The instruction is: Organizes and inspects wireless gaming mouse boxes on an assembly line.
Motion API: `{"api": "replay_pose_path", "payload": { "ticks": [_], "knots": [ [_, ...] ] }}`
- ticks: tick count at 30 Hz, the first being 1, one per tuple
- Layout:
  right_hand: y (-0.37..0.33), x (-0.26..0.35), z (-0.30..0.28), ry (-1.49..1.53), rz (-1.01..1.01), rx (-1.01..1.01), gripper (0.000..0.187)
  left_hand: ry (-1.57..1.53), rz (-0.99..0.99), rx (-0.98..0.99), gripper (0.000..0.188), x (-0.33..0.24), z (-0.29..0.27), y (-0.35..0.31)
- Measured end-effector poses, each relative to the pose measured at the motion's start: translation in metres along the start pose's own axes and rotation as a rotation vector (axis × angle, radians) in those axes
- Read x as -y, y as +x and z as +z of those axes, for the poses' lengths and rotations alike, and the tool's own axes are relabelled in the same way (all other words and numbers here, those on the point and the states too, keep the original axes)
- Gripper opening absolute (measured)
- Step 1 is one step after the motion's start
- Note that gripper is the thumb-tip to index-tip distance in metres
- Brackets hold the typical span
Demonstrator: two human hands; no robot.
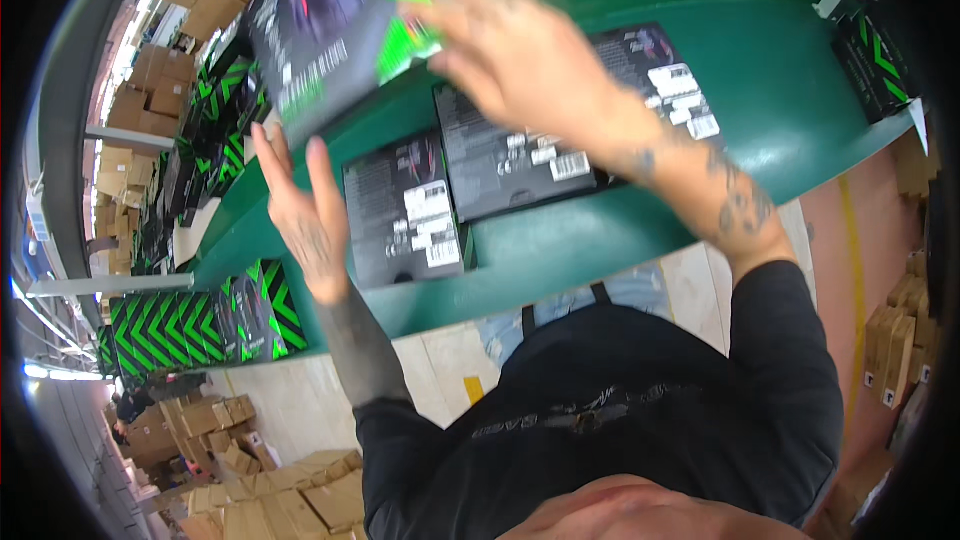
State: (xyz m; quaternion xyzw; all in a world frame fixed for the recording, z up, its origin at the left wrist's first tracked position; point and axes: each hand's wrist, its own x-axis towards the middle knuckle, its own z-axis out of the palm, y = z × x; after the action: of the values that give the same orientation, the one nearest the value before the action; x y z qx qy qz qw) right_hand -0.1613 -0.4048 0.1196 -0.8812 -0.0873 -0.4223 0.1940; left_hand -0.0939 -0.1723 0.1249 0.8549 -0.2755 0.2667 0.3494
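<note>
A black-and-green box (325, 40) with a picture of a computer mouse is tilted above the green table at the upper left, slightly blurred. The fingers of my right hand (530, 65) close on its right edge, near the green corner. Just below its lower left corner is my left hand (305, 220), fingers apart and nothing held. A black box (400, 215) with white labels lies on the table beside my left hand. To its right lies another labelled black box (520, 175), partly under my right forearm. A further labelled box (665, 70) is behind that forearm.
The green table (770, 70) curves around in front of me. Green-and-black boxes (190, 325) stand in a row at the left, and another box (872, 65) sits at the right edge. Cardboard cartons (290, 500) are stacked on the floor at the lower left.
</note>
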Motion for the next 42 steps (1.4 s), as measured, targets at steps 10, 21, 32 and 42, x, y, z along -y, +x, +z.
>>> {"api": "replay_pose_path", "payload": {
  "ticks": [10,21,32,42],
  "knots": [
    [-0.125,-0.155,-0.074,-0.150,0.542,0.455,0.076,-0.186,0.063,0.690,0.094,0.084,-0.028,-0.082],
    [-0.138,-0.135,-0.062,0.435,0.961,0.170,0.062,-0.699,-0.610,0.394,0.078,0.110,0.000,-0.081],
    [-0.126,-0.136,-0.094,1.229,0.658,-0.490,0.071,-1.448,-0.398,-0.069,0.070,0.094,-0.025,-0.060],
    [-0.160,-0.081,-0.084,0.425,0.716,0.279,0.065,-0.549,-0.636,0.097,0.038,0.158,-0.045,-0.213]
  ]
}}
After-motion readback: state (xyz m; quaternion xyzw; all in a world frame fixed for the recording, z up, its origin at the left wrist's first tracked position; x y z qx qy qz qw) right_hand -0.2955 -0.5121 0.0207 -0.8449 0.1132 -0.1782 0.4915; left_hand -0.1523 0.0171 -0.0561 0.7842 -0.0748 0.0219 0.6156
